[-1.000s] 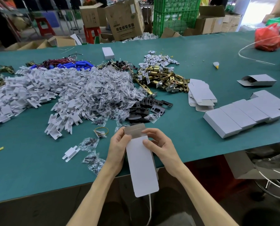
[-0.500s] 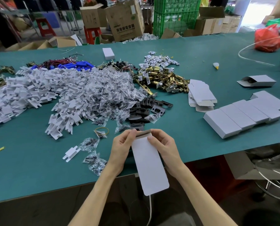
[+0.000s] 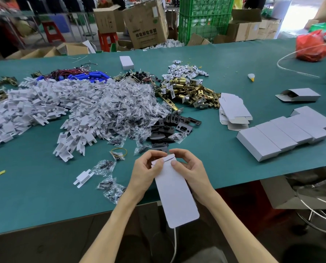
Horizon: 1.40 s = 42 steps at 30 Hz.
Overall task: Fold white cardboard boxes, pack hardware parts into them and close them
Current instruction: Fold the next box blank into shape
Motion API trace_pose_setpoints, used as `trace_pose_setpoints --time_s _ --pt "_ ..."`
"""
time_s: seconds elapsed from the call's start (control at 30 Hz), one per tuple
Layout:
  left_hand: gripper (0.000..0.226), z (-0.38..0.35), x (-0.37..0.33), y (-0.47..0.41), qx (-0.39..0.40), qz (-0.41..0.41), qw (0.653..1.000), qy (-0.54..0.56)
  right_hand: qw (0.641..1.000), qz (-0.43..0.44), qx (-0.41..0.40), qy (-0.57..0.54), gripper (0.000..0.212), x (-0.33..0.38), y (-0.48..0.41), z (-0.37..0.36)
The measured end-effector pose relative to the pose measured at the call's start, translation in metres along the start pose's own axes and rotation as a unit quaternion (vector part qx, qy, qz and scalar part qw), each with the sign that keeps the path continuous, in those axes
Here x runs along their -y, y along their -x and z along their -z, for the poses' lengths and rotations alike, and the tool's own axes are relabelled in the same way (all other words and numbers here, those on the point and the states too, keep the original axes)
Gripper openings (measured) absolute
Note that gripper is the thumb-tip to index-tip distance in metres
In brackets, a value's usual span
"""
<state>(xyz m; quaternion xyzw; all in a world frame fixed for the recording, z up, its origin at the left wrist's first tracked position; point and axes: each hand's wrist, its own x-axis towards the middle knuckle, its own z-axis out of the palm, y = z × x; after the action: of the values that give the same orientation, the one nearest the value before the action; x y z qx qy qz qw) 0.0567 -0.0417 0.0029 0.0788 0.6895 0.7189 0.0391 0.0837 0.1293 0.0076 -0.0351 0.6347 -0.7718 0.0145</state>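
Head view:
- The left hand (image 3: 147, 168) and the right hand (image 3: 192, 168) both hold the far end of a white cardboard box (image 3: 177, 194), fingers curled round its sides and thumbs lying on its top face.
- The box lies lengthwise between the hands over the near edge of the green table (image 3: 25, 196), its near end pointing to 6 o'clock past the edge.
- At the far end of the box a thin dark slit shows beside the end flap, which is nearly flush.
- At 2 o'clock from the hands, a row of closed white boxes (image 3: 283, 137) sits side by side, touching.
- At 1 o'clock lies a stack of flat box blanks (image 3: 234, 109), with a pile of brass latches (image 3: 188, 92) just beyond it.
- At 12 o'clock, black strike plates (image 3: 177, 124) lie near the fingertips.
- At 11 o'clock spreads a heap of bagged screws (image 3: 124, 114); at 10 o'clock, a heap of white cardboard inserts (image 3: 35, 107).
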Motion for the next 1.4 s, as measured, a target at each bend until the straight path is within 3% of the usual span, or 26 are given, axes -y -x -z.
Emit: trace_pose_setpoints --time_s 0.37,0.57,0.7,1.4 --pt "0.015 0.001 0.003 -0.004 -0.011 0.022 0.999 0.024 1.0 0.004 0.021 0.007 0.026 0.003 0.001 0.001" --pt "0.026 0.009 -0.002 -0.008 0.043 0.07 0.996 0.044 0.999 -0.023 0.029 -0.017 0.039 0.001 0.001 0.004" --pt "0.022 0.013 -0.005 -0.01 0.073 0.088 0.993 0.026 0.998 -0.036 0.031 -0.038 0.04 0.001 -0.001 0.005" --pt "0.015 0.007 -0.007 -0.002 0.057 0.055 0.997 0.021 1.0 -0.006 -0.028 -0.014 0.029 0.0 -0.001 0.003"
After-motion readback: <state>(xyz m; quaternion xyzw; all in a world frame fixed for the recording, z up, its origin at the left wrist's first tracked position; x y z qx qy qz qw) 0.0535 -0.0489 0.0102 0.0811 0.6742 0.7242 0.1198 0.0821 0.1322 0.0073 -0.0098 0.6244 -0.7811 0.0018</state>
